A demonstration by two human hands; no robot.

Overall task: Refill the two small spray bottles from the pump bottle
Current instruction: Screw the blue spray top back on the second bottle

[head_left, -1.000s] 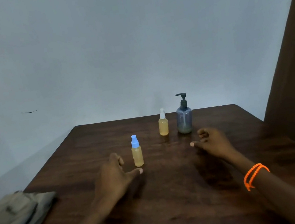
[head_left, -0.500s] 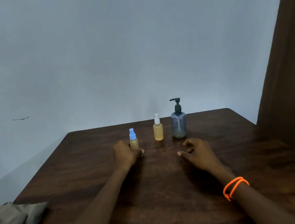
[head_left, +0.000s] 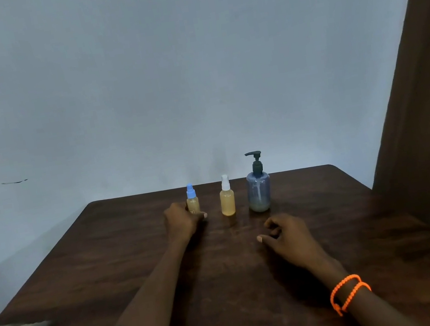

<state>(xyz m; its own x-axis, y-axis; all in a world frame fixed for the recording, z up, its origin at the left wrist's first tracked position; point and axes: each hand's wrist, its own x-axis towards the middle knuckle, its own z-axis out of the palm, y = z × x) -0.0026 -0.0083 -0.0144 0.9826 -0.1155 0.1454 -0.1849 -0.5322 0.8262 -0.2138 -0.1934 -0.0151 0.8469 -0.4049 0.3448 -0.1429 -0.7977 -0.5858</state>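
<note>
Right hand (head_left: 286, 236) idle on the counter (head_left: 111, 265), fingers loosely curled, holding nothing. Left hand (head_left: 182, 219) grips the blue-capped spray bottle (head_left: 192, 201). Just right of it: white-capped spray bottle (head_left: 227, 199), then pump bottle (head_left: 259, 189). Looks like step one; next, unscrew the blue cap.
</note>
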